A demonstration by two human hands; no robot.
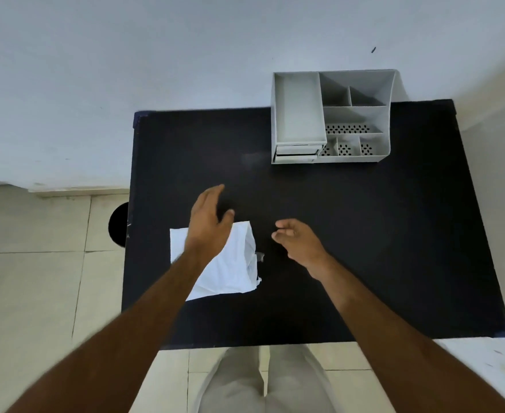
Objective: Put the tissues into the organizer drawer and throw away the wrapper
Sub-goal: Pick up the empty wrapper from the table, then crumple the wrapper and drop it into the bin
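Observation:
A white pack of tissues (230, 269) in a clear wrapper lies on the black table (364, 248), left of centre. My left hand (208, 222) hovers over the pack's far edge, fingers apart, holding nothing. To the right of the pack, my right hand (297, 238) has its fingers loosely curled and holds nothing. The grey desk organizer (331, 116) stands at the table's far edge. Its two small drawers (296, 153) at the front left look pushed in.
A white wall rises behind the table. A round black bin (118, 225) stands on the tiled floor, partly hidden by the table's left edge. My legs in light trousers (263, 383) show below the near edge.

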